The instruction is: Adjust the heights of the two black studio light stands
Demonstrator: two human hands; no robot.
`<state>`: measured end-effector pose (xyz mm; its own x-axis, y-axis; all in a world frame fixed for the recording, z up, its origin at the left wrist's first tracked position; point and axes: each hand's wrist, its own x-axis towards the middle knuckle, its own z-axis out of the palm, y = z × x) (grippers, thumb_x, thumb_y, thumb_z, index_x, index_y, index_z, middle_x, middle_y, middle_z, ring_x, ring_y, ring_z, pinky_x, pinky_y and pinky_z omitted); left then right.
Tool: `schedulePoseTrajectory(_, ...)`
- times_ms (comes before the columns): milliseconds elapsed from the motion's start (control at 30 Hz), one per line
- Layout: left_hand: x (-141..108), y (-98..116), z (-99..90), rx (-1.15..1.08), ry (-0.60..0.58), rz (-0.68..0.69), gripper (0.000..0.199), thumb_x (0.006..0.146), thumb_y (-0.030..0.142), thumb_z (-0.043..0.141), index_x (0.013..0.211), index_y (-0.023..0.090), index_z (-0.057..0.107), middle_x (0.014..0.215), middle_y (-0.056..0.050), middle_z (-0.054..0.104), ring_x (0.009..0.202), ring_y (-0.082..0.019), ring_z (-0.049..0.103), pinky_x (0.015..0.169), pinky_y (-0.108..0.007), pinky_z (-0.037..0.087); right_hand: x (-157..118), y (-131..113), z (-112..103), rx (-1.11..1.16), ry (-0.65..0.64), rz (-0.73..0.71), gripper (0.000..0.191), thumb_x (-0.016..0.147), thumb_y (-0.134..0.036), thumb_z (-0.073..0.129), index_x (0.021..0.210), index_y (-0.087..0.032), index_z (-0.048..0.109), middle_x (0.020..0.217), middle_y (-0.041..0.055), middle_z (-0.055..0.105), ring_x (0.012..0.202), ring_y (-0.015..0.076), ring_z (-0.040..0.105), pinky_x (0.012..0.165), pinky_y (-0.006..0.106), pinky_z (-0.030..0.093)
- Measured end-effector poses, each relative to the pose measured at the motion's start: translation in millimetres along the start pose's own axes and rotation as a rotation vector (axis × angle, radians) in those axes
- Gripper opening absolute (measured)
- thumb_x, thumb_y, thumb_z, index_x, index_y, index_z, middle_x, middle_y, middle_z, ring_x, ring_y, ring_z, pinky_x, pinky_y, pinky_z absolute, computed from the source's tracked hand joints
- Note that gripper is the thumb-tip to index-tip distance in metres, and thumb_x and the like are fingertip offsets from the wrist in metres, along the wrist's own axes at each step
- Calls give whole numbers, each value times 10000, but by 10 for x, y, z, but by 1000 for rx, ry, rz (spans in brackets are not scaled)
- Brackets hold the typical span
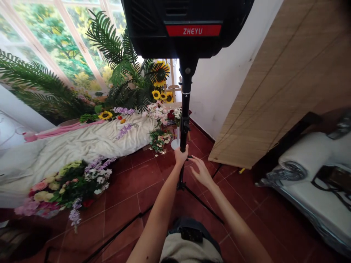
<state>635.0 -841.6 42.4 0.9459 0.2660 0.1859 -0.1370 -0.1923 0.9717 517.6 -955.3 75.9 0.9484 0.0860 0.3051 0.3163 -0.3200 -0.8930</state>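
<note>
A black light stand [185, 106] rises upright before me, carrying a large black studio light [189, 22] with a red "ZHEYU" label. My left hand [181, 155] is wrapped round the pole below a clamp collar [185, 125]. Just to the right, my right hand [201, 170] has its fingers apart, with the fingertips at a small dark knob [189, 157] on the pole; whether they press on it I cannot tell. Below the hands, the stand's thin legs [204, 204] spread over the floor.
Red tiles [123, 182] cover the floor. At left, a cream-draped surface [90, 142] bears flowers, with a bouquet [60, 182] in front. Palm fronds [109, 40] and sunflowers [156, 95] stand by the window. A bamboo blind [255, 84] and a white-and-silver sofa [309, 157] are at right.
</note>
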Motion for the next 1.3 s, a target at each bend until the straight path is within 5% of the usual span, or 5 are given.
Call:
schedulePoseTrajectory(300,22,-29,9,22,7,-2,386,686,471,639,509,164,486,525,6,481,525,-99,450,494,-207,371,80,165,112,-4,93,-53,252,858,-316,493,1051,-256,644,1131,60,600,1124,207,512,1025,404,371)
schedulePoseTrajectory(733,-20,50,-14,16,-28,-26,376,698,479,621,529,166,501,509,0,493,498,-111,485,468,-210,353,95,248,341,306,200,142,441,853,-414,483,1218,-171,536,1116,99,622,1019,194,578,908,345,463)
schedulePoseTrajectory(867,-27,59,-29,19,-27,5,378,712,482,606,537,165,497,511,5,484,485,-102,467,458,-205,343,120,253,220,35,147,38,411,832,-353,529,1211,-194,525,1005,79,614,881,187,597,820,349,498)
schedulePoseTrajectory(1067,-27,70,-39,32,-35,28,381,727,486,588,549,159,509,523,6,485,484,-95,456,466,-202,351,206,229,88,-484,153,-182,318,837,-293,538,1147,-228,555,1075,93,542,1023,241,521,878,389,452)
schedulePoseTrajectory(1300,-27,75,-26,4,-23,13,379,709,480,605,531,161,503,510,1,485,497,-105,475,472,-202,359,326,360,41,-703,178,-347,291,859,-374,533,1073,-185,593,1071,116,575,980,247,524,825,372,423)
